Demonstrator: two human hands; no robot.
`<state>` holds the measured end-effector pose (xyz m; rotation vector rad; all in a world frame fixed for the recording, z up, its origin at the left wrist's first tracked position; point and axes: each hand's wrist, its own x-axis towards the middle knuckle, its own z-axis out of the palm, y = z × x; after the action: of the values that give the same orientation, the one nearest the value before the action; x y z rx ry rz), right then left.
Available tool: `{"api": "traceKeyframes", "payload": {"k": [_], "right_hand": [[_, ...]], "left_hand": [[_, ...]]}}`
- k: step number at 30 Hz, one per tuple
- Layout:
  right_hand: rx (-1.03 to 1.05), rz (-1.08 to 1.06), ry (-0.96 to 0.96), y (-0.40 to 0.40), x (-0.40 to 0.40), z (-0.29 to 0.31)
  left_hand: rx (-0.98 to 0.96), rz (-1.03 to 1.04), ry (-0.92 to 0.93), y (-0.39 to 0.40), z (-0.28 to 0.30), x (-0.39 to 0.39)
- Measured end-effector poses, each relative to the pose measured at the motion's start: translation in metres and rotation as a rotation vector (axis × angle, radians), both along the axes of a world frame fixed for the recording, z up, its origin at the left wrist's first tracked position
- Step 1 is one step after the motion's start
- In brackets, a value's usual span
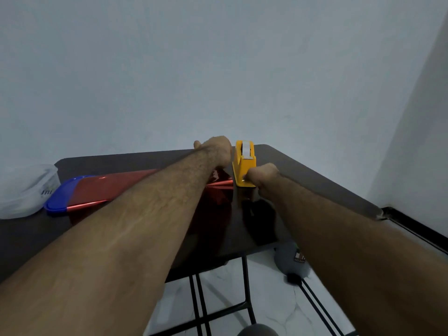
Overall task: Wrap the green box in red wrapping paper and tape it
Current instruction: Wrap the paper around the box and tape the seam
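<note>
Almost nothing here can be read. The grey bag (291,260) on the floor under the near edge of the bench (303,170) bears a small dark label with pale block letters; they look like they begin with "M", but the print is too small and blurred to make out a word. The white plastic bag (26,187) at the left end of the bench shows a short row of dark marks near its lower side, too smeared to tell as letters or numbers. The yellow tape dispenser (243,163) carries no legible print.
</note>
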<state>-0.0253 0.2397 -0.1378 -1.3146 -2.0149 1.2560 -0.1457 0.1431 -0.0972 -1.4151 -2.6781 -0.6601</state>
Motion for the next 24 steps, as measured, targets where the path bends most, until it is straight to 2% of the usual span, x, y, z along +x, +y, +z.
{"api": "traceKeyframes", "payload": {"k": [3,6,10,15,20,24], "right_hand": [[0.213,0.138,0.063,0.009,0.001,0.013],[0.414,0.288,0.08,0.002,0.006,0.029],[0.574,0.412,0.074,-0.011,0.013,0.054],[0.668,0.472,0.095,-0.026,0.014,0.079],[0.67,0.539,0.073,-0.043,0.019,0.095],[0.558,0.61,0.087,-0.059,0.027,0.107]], "left_hand": [[0.209,0.108,-0.117,-0.011,0.016,-0.004],[0.289,-0.001,-0.333,-0.029,0.026,-0.01],[0.35,-0.085,-0.418,-0.046,0.035,-0.009],[0.36,-0.065,-0.412,-0.07,0.051,0.002],[0.352,-0.088,-0.381,-0.097,0.067,0.02],[0.312,-0.052,-0.354,-0.114,0.077,0.03]]}}
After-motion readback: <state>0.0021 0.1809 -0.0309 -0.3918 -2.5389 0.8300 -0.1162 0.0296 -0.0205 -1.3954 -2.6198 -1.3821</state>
